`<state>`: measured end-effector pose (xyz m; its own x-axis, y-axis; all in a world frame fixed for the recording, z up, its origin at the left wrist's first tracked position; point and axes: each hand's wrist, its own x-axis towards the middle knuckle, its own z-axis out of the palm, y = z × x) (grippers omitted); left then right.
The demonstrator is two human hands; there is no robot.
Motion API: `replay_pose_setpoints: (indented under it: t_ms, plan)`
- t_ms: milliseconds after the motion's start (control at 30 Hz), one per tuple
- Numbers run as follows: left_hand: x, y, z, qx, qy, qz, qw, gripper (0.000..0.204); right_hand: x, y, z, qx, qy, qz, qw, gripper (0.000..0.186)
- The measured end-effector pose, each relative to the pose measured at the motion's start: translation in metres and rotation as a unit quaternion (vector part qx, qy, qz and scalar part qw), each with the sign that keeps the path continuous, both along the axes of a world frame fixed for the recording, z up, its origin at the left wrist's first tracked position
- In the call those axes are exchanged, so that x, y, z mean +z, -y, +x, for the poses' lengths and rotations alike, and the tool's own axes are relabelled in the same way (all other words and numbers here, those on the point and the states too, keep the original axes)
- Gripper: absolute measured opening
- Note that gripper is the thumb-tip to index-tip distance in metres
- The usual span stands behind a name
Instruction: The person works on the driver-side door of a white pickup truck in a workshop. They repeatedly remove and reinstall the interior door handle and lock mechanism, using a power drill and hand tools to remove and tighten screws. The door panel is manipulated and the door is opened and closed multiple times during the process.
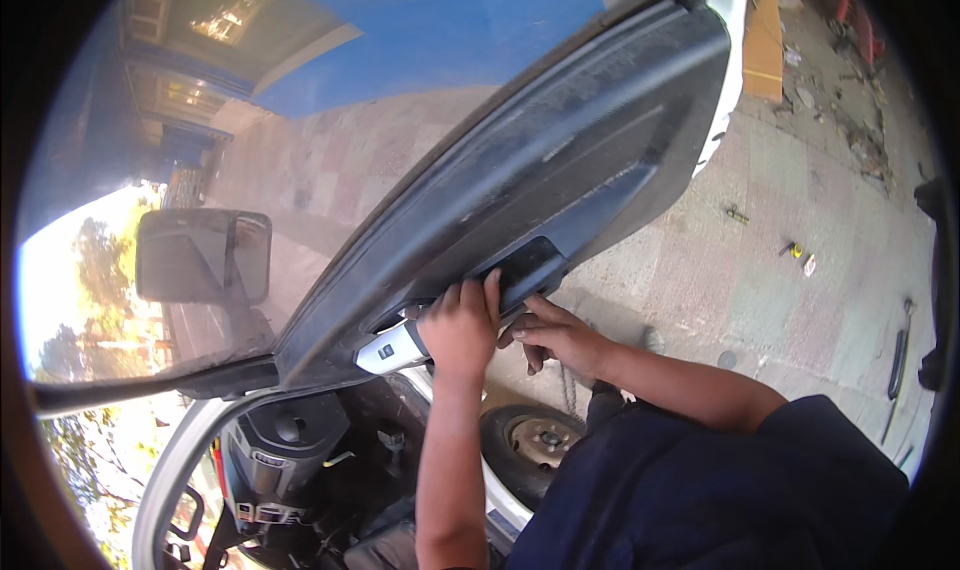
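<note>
A dark grey inner door panel slants across the middle of the head view. My left hand is closed over the armrest on its lower edge, with the fingers bent onto the black pull recess. A silver trim piece with a small dark switch sticks out to the left of that hand. Just to the right, my right hand is at the panel's underside. Its index finger reaches up to the edge and the other fingers are loosely bent and apart. Nothing shows in it.
Through the window glass appear a side mirror and a blue wall. The cab with its dashboard lies lower left. A wheel is below my hands. On the paved floor lie a small yellow item and a black bar.
</note>
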<state>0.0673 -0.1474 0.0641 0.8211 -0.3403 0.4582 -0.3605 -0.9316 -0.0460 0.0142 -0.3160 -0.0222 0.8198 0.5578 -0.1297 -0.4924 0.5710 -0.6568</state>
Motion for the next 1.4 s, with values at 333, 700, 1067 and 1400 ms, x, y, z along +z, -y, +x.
replay_pose_setpoints:
  t_ms: [333, 700, 1067, 1400]
  plan:
    - [-0.104, 0.008, -0.103, -0.065, 0.034, -0.13, 0.989, 0.046, -0.007, 0.034, 0.007, 0.015, 0.016, -0.085, 0.996, 0.065]
    - [-0.132, 0.044, -0.072, 0.023, -0.041, -0.15, 0.988, 0.079, 0.027, 0.09, -0.002, -0.017, 0.205, -0.418, 0.885, 0.03]
    - [-0.132, 0.109, -0.056, 0.166, -0.023, -0.273, 0.947, 0.092, 0.082, 0.105, 0.007, -0.132, 0.574, -0.477, 0.652, 0.022]
    - [-0.141, 0.123, -0.05, 0.179, 0.0, -0.309, 0.934, 0.083, 0.133, 0.057, 0.059, 0.018, 0.659, -0.582, 0.476, 0.04]
